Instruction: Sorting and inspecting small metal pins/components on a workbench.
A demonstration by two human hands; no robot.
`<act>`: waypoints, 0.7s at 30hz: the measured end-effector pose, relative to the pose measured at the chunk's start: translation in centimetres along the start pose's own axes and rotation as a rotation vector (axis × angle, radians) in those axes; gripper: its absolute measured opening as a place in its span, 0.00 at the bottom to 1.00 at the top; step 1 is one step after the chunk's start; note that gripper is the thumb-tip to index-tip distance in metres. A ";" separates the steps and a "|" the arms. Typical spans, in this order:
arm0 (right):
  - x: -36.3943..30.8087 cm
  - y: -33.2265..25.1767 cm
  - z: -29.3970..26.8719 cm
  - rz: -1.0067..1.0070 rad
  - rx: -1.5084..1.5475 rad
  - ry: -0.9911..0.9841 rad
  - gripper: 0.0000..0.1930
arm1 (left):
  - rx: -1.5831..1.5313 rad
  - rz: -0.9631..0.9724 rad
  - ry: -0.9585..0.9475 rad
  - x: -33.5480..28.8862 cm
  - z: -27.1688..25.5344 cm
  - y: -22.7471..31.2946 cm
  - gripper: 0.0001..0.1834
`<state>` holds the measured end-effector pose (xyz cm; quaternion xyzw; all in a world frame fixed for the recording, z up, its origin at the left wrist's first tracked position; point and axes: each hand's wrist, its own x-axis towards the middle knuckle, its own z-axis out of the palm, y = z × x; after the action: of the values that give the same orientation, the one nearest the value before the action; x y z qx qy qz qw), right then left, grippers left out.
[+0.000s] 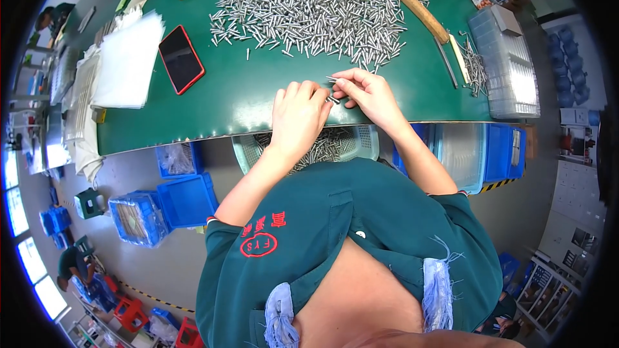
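Observation:
Near the front edge of the green table (pixel 225 109), my two hands are close together. My right hand (pixel 373 95) pinches a slim silver metal pin (pixel 332 79) between thumb and forefinger. My left hand (pixel 298 115) is curled, its fingertips closed at a few small metal pieces (pixel 333 100) beside the right fingers; how many it grips is hidden. Just beyond the hands spreads a large heap of silver metal pins (pixel 309 9). Below the table edge, a pale green basket (pixel 369 142) holds more pins, partly covered by my left forearm.
Wooden strips (pixel 412 6) border the heap. A red-edged phone (pixel 182 59) and white sheets (pixel 129 64) lie on the left. To the right are a metal strip (pixel 446 63), a small pin pile (pixel 475 71) and stacked clear trays (pixel 509 64). Blue crates (pixel 187 200) stand below left.

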<state>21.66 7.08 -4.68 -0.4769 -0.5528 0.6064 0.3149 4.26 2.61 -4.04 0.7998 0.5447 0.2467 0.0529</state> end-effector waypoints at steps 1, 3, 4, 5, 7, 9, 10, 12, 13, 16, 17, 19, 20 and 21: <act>0.0 -0.1 0.0 -0.002 0.001 0.001 0.12 | 0.014 0.020 0.003 0.2 -0.1 -0.1 0.10; 0.0 -0.6 -0.1 0.007 0.116 0.004 0.12 | 0.007 0.027 0.009 0.4 -0.2 -0.4 0.08; 0.0 -0.8 -0.2 0.005 0.117 0.005 0.12 | -0.001 0.032 0.014 0.5 -0.2 -0.7 0.07; 0.1 -0.9 -0.3 0.037 0.190 0.000 0.12 | 0.000 0.034 0.015 0.7 -0.2 -0.9 0.07; 0.4 -0.9 -0.5 0.065 0.262 -0.004 0.12 | -0.049 -0.013 -0.004 1.0 -0.3 -1.3 0.06; 0.7 -0.7 -0.7 0.108 0.411 -0.019 0.13 | -0.167 -0.081 0.005 1.6 -0.3 -2.0 0.08; 0.6 -0.8 -0.6 0.102 0.410 -0.017 0.13 | -0.260 -0.123 0.022 1.8 -0.2 -2.5 0.08; 0.5 -1.3 -0.4 0.154 0.597 -0.011 0.14 | -0.424 -0.285 0.005 2.3 -0.5 -3.4 0.09; 0.6 -0.7 -0.5 0.157 0.700 -0.042 0.14 | -0.495 -0.363 0.016 2.6 -0.6 -3.5 0.10; 1.2 0.5 -0.6 0.207 1.042 -0.153 0.12 | -0.546 -0.243 0.334 3.5 -1.1 -2.6 0.08; 1.5 0.9 -0.3 0.223 1.137 -0.216 0.12 | -0.443 -0.055 0.415 3.7 -0.9 -2.7 0.08; 2.3 1.7 0.2 0.252 1.301 -0.324 0.11 | -0.193 0.118 0.349 3.7 -1.5 -1.6 0.09; 2.5 1.9 0.5 0.258 1.352 -0.350 0.11 | -0.123 0.201 0.316 3.8 -1.2 -1.3 0.12; 2.5 2.2 0.5 0.229 1.463 -0.441 0.11 | -0.115 0.253 0.273 3.8 -1.1 -1.1 0.14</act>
<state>20.66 8.79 -7.41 -0.0697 -0.0086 0.9272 0.3679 3.88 6.25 -2.19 0.8167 0.4267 0.3885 -0.0074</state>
